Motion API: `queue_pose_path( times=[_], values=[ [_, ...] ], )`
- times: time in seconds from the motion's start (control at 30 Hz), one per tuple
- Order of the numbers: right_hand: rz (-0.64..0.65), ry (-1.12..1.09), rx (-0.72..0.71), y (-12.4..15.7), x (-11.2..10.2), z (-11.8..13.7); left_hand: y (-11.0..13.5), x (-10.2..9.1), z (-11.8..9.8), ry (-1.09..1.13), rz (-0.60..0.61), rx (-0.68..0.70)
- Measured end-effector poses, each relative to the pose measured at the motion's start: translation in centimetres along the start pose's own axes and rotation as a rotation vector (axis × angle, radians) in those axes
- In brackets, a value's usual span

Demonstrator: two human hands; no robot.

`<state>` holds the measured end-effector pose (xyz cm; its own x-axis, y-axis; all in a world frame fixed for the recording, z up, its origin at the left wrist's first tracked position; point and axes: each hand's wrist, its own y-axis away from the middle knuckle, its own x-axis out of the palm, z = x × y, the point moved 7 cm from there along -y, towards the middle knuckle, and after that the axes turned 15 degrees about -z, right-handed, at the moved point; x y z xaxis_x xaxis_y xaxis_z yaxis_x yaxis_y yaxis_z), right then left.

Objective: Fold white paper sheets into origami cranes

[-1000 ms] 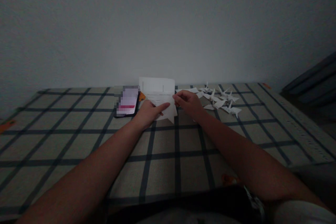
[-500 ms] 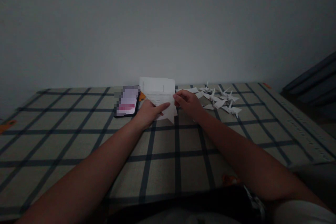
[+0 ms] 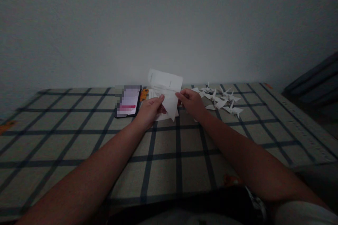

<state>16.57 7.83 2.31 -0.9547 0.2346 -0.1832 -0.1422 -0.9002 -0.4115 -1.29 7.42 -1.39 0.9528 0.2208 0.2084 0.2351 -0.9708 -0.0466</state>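
Both hands hold a white sheet of paper [image 3: 167, 91], partly folded, lifted a little off the checked cloth [image 3: 79, 137]. My left hand [image 3: 149, 109] pinches its left side with thumb and fingers closed. My right hand [image 3: 191, 102] grips its right edge, fingers curled. The paper's upper flap stands up and tilts to the right; its lower corner points down between my hands.
A phone [image 3: 128, 101] with a lit screen lies just left of my left hand. Several white folded paper cranes [image 3: 221, 100] lie to the right of my right hand. A plain wall rises behind. A dark object [image 3: 314, 81] stands at the far right.
The paper has been raised off the cloth and tilted to the right. My left hand went from lying on the sheet to pinching it; my right hand shifted slightly along the right edge.
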Motion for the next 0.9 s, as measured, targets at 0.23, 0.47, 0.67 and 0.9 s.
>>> queue_pose_path(
  times=[0.23,0.47,0.67,0.9],
  values=[
    [0.01,0.011,-0.006,0.0,-0.1,0.1,-0.2,-0.2,-0.3,-0.032,-0.001,0.04],
    [0.041,0.007,0.007,-0.1,0.2,-0.4,-0.1,0.4,-0.4,0.132,0.018,-0.072],
    [0.075,0.031,0.003,0.0,0.2,0.0,-0.6,-0.7,-1.3,0.061,-0.1,0.082],
    [0.094,0.108,-0.064,0.0,0.1,0.7,-1.1,-1.5,-1.6,0.032,-0.162,0.113]
  ],
)
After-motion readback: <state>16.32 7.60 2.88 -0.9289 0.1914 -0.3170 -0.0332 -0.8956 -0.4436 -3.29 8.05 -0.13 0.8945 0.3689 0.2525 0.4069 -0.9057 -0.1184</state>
